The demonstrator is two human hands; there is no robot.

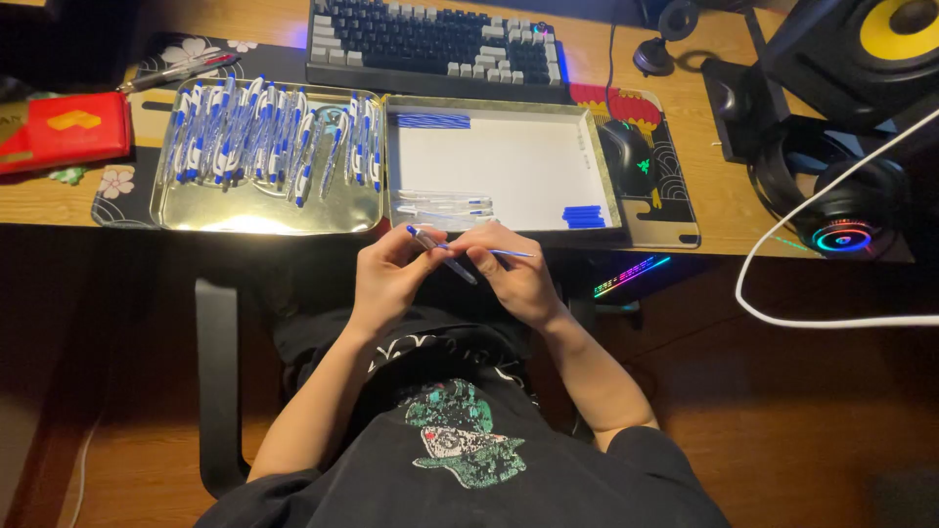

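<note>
My left hand (391, 274) holds a clear pen barrel (442, 254) with a blue tip, just below the desk's front edge. My right hand (514, 274) pinches a thin blue ink refill (511, 253) that points to the right, its other end at the barrel. Both hands meet in front of a white-lined metal tray (509, 161). That tray holds a few clear pen barrels (442, 203), a bundle of blue refills (433, 120) at its top left and a small pile of blue caps (584, 216) at its lower right.
A second metal tray (264, 210) on the left holds several assembled blue-and-white pens (264, 137). Behind lie a keyboard (435, 44), a mouse (631, 152) on a patterned pad, a red box (64, 132), a speaker (861, 49), headphones (841, 210) and a white cable (782, 303).
</note>
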